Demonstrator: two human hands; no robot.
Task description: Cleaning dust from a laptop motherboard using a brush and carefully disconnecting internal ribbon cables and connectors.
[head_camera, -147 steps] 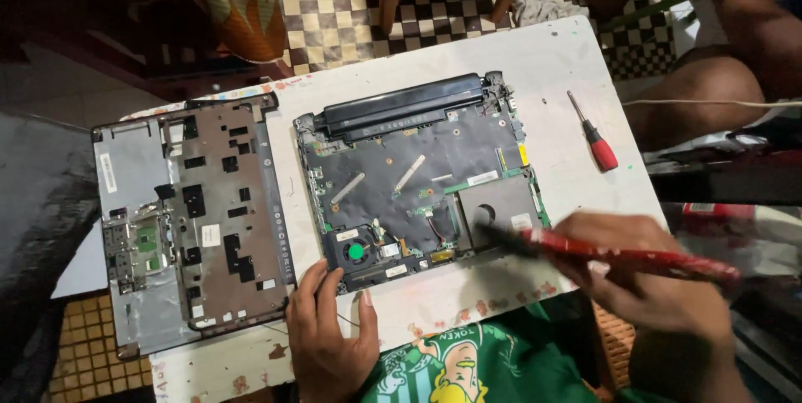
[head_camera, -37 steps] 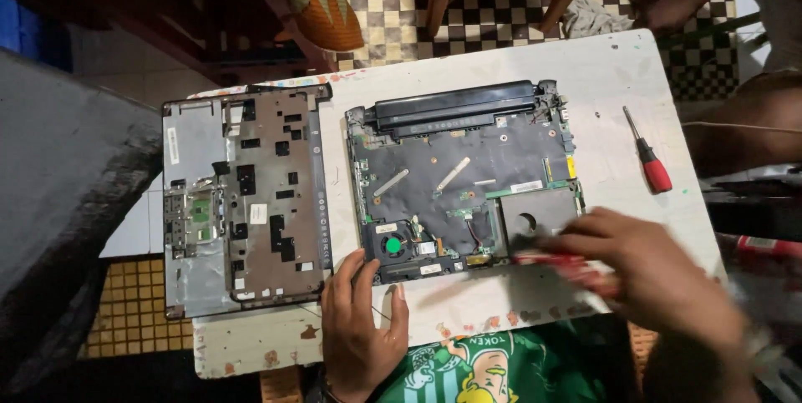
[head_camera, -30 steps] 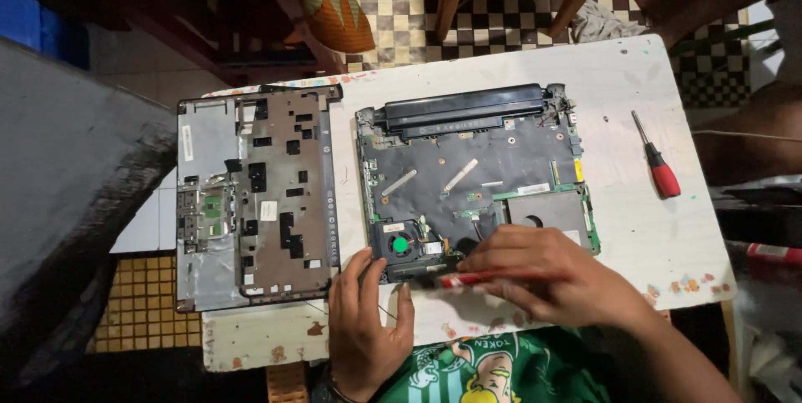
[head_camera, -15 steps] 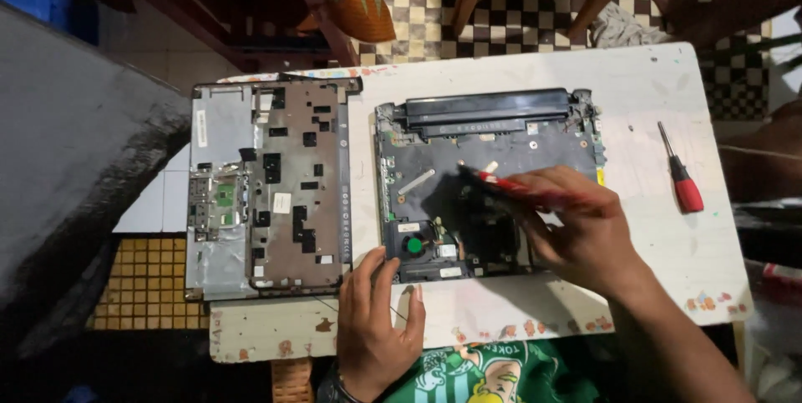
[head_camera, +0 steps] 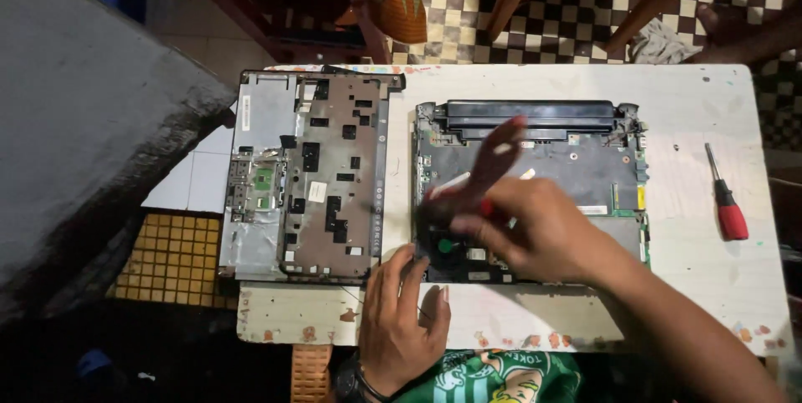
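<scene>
An opened laptop base (head_camera: 576, 161) with its circuit board bare lies on a white table (head_camera: 693, 286). My right hand (head_camera: 543, 228) hovers over the board's left part, gripping a red-handled screwdriver (head_camera: 489, 169) that is blurred by motion and slants up toward the black battery bar. My left hand (head_camera: 401, 319) rests flat on the table at the laptop's near left corner, fingertips touching its edge, holding nothing. The removed top cover (head_camera: 309, 177) lies upside down to the left.
A second, smaller red-handled screwdriver (head_camera: 725, 198) lies on the table at the right. The cover overhangs the table's left edge above tiled floor. Wooden chair legs and checkered floor are beyond the far edge.
My right hand swung the screwdriver from the laptop's near right corner across to the left part of the board. The left hand stayed put. The camera view shifted left.
</scene>
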